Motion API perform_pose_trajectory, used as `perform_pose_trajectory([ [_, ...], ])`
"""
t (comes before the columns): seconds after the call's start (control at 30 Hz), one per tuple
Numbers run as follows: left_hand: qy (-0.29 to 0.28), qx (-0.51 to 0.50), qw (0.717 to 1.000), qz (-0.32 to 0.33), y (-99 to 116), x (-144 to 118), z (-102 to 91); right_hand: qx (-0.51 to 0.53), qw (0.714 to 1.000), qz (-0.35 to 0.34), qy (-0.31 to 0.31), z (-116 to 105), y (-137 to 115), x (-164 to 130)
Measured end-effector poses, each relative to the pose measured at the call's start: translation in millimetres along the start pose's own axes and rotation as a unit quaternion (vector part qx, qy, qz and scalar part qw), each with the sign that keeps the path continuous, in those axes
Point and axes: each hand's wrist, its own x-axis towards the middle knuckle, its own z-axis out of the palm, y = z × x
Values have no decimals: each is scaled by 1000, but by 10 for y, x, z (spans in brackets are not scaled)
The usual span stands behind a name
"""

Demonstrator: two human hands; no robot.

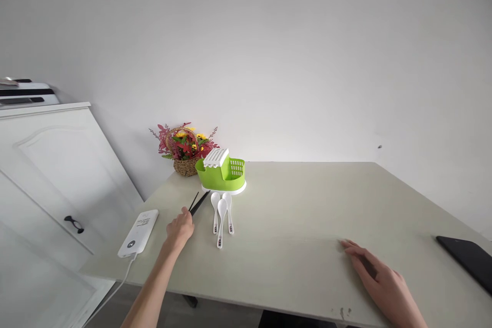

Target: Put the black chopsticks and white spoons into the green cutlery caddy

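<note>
The left hand [180,229] was closed around the near ends of two black chopsticks [199,203], pinching them between fingers and thumb; their tips pointed toward the green cutlery drainer [222,172]. The right hand [378,277] lay flat and spread on the table [307,205], holding nothing, well apart from the drainer.

Three white spoons [222,213] lay side by side just in front of the drainer, right beside the chopsticks. One white power bank [139,232] with one cable sat left of the drainer, near the table's left edge. One flower basket [186,149] stood behind the drainer against the wall. One dark tablet [467,258] rested far right of the drainer at the table's right edge. Bare tabletop stretched between drainer and tablet.
</note>
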Motion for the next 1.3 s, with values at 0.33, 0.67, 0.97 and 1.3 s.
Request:
perform_pose_trajectory([
  [0.33,23,-515,841,164,674,-615,-277,3,1000,5,3,2,-19,15],
  [0.67,-68,-726,648,217,2000,-1017,-90,19,1000,-2,17,-48,-143,11],
  [0.97,-38,-689,693,210,2461,-1033,85,52,998,2,19,-40,-185,28],
  [1.3,-39,-672,711,205,2502,-979,306,68,997,9,28,-36,-236,44],
])
